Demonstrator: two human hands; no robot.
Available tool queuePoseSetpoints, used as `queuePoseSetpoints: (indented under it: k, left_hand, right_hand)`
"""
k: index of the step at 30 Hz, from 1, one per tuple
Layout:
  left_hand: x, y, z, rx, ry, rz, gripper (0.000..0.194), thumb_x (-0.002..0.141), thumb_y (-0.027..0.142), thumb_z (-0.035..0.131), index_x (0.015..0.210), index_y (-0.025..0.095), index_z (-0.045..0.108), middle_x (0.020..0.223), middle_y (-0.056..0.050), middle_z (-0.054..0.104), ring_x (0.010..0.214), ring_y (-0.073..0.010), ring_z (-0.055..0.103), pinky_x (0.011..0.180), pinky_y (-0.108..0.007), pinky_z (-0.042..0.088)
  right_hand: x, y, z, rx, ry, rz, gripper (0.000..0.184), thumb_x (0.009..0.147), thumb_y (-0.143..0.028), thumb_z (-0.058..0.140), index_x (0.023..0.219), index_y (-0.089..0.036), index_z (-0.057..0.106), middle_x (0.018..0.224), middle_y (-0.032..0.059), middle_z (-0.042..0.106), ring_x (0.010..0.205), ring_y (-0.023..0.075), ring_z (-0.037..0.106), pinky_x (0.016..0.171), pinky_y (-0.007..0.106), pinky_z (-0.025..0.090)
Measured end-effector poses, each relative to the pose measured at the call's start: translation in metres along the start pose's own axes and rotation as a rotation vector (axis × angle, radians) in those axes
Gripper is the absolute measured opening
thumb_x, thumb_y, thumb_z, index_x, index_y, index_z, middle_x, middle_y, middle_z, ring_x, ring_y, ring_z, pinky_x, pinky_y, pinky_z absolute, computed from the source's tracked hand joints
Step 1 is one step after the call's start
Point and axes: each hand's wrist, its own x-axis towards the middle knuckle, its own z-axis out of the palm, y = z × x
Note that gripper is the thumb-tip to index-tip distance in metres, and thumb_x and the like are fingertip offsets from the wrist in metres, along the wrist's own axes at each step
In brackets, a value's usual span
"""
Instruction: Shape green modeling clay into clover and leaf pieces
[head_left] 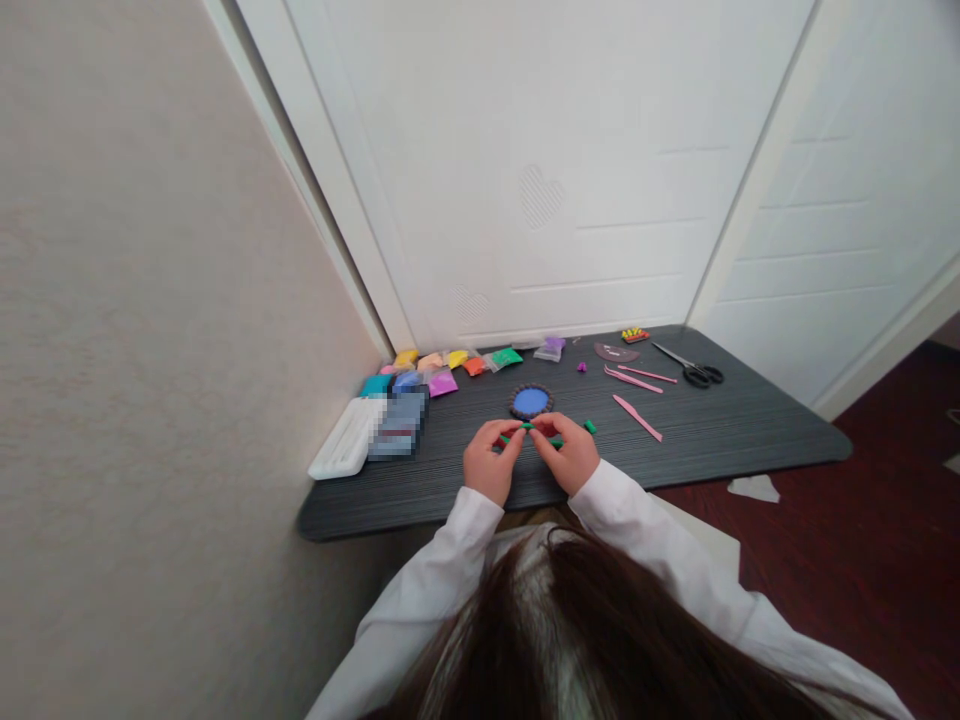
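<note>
A thin green strip of modelling clay (527, 426) is pinched between my two hands, just above the near part of the table. The fingertips of my left hand (491, 458) close on its left side, and my right hand (568, 453) grips the right side. Parts of the strip are hidden behind my fingers. Right beyond my hands lies a round blue disc (531, 401) with a dark beaded rim. A small green clay lump (590, 427) rests beside my right hand.
Several colourful clay packets (442, 382) line the back left, near a white case (351, 438) and a blurred blue box (399, 424). Pink tools (637, 417), black-handled scissors (697, 375) and a clear protractor (616, 352) lie on the right of the dark table (450, 492). A white wall stands behind.
</note>
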Motion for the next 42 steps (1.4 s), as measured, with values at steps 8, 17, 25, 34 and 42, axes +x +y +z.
queuePoseSetpoints:
  k: [8, 17, 25, 34, 42]
  left_hand:
    - [0.0, -0.0007, -0.0001, -0.007, 0.003, 0.022, 0.015, 0.072, 0.029, 0.053, 0.077, 0.018, 0.062, 0.08, -0.002, 0.06, 0.073, -0.0114, 0.054, 0.064, -0.022, 0.044]
    - [-0.0004, -0.0037, 0.0013, -0.027, -0.006, 0.035, 0.015, 0.072, 0.028, 0.053, 0.079, 0.019, 0.063, 0.083, -0.003, 0.06, 0.076, -0.0117, 0.055, 0.065, -0.023, 0.044]
    - [-0.0007, -0.003, 0.0009, -0.018, -0.02, -0.009, 0.019, 0.072, 0.031, 0.052, 0.083, 0.018, 0.062, 0.083, -0.003, 0.06, 0.074, -0.0119, 0.055, 0.066, -0.024, 0.044]
    - [-0.0012, -0.0065, 0.003, -0.01, -0.048, -0.091, 0.023, 0.071, 0.035, 0.052, 0.084, 0.018, 0.062, 0.078, -0.002, 0.064, 0.068, -0.0129, 0.056, 0.064, -0.025, 0.043]
    - [-0.0011, -0.0073, 0.0022, -0.024, -0.032, -0.114, 0.022, 0.071, 0.036, 0.053, 0.08, 0.018, 0.063, 0.075, -0.001, 0.064, 0.065, -0.0124, 0.055, 0.062, -0.024, 0.043]
  right_hand:
    - [-0.0008, 0.0018, 0.0007, -0.007, 0.004, -0.009, 0.014, 0.075, -0.023, 0.047, 0.083, -0.018, 0.057, 0.076, 0.0025, 0.06, 0.069, 0.0129, 0.054, 0.067, 0.026, 0.044]
    - [-0.002, 0.004, 0.0017, -0.005, 0.006, -0.023, 0.014, 0.074, -0.023, 0.047, 0.083, -0.018, 0.057, 0.077, 0.0029, 0.061, 0.068, 0.0132, 0.055, 0.067, 0.026, 0.044]
    - [-0.002, 0.0017, 0.0007, 0.009, 0.019, -0.026, 0.016, 0.075, -0.023, 0.046, 0.085, -0.018, 0.057, 0.079, 0.0032, 0.061, 0.07, 0.0133, 0.055, 0.068, 0.027, 0.045]
    - [-0.0017, 0.0025, -0.0007, 0.019, 0.025, -0.018, 0.015, 0.074, -0.021, 0.047, 0.086, -0.019, 0.057, 0.079, 0.0032, 0.059, 0.071, 0.0133, 0.054, 0.068, 0.027, 0.045]
    - [-0.0018, 0.0047, 0.0025, 0.029, -0.015, 0.014, 0.017, 0.074, -0.023, 0.048, 0.088, -0.018, 0.056, 0.076, 0.0031, 0.06, 0.067, 0.013, 0.055, 0.066, 0.027, 0.046]
